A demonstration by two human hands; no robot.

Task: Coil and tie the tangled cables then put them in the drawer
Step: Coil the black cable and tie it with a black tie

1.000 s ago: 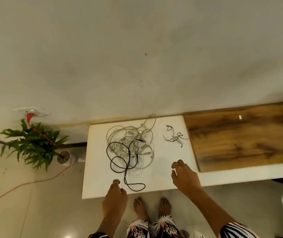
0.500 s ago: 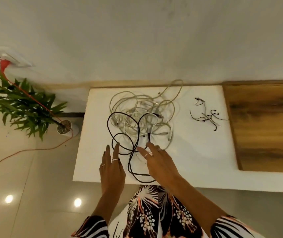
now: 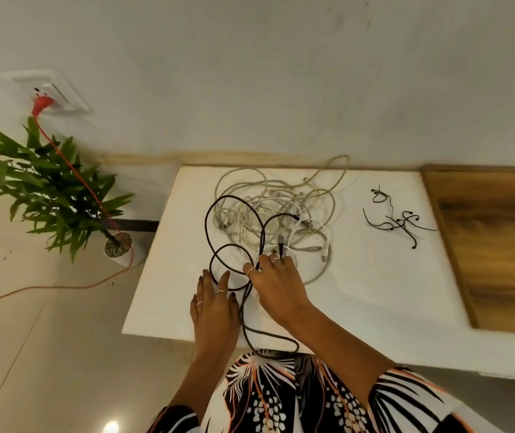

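1. Landmark: the tangle of white cables lies in the middle of the white counter, towards the wall side.
2. A black cable loops over the near-left part of the tangle; its tail runs towards the person and curls at the counter's near edge.
3. Right hand: at the near edge of the tangle, fingers curled down where the black cable's strands cross; it appears to pinch them, but the contact is hidden under the fingers.
4. Left hand: just left of the right hand, nearer the person than the tangle, fingers straight and together, lying flat with the tips on a black loop.
5. Key relation: the black cable's long axis runs from the tangle towards the person, passing between the two hands; the right hand is nearer its crossing point.
6. Small black ties lie well right of the tangle, untouched.
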